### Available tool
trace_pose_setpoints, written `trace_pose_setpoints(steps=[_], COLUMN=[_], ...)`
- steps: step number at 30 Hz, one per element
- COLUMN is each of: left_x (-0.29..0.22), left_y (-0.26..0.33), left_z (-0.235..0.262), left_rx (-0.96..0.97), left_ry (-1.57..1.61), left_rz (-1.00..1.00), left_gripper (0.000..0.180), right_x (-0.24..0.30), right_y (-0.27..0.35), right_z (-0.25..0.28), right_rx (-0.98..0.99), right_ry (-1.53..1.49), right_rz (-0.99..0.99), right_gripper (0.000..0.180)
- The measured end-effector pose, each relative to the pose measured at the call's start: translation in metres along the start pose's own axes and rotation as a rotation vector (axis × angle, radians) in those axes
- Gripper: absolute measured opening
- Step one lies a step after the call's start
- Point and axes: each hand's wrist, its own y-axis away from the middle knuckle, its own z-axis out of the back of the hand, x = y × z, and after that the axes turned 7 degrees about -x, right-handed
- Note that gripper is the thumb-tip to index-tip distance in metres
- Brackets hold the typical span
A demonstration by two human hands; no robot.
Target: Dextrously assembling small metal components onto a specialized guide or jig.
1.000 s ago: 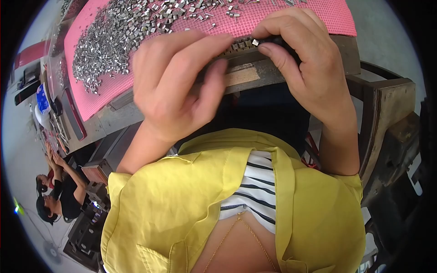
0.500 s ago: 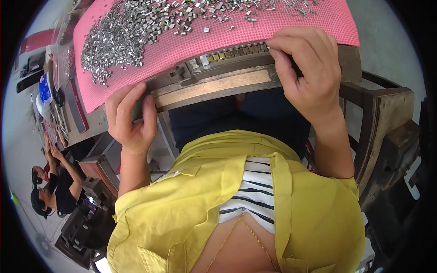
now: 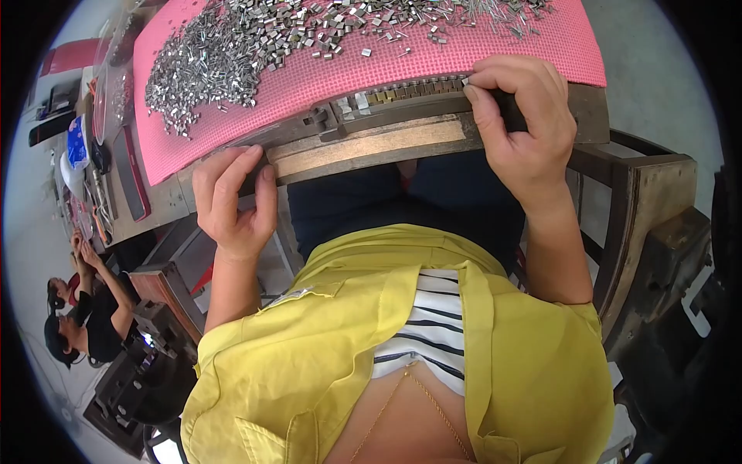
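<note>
From where I stand, the person's right hand has thumb and forefinger pinched on a small metal piece at the right end of a row of metal links. That row sits in a long dark metal jig along the near edge of the worktop, with a tan strip running on its near side. The left hand is curled at the jig's left end, forefinger and thumb bent toward it; I cannot tell whether it grips or only rests there. Just beyond the jig lies a pink mesh mat, heaped at its left and far parts with loose metal bits. Farther left, past a dark red-edged case, two people sit with their arms stretched forward.
</note>
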Motion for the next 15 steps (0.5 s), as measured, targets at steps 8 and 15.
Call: trace_pose_setpoints(steps=[8, 15], left_x=[0.020, 0.030], left_y=[0.018, 0.011], left_z=[0.012, 0.025], left_rx=[-0.177, 0.008], left_ry=[0.009, -0.067], left_rz=[0.136, 0.255], left_gripper=[0.053, 0.060], right_x=[0.001, 0.008], right_y=[-0.011, -0.022], right_z=[0.008, 0.012], right_rx=[0.096, 0.190], right_ry=[-0.202, -0.267], right_rz=[-0.272, -0.410], right_gripper=[0.015, 0.011])
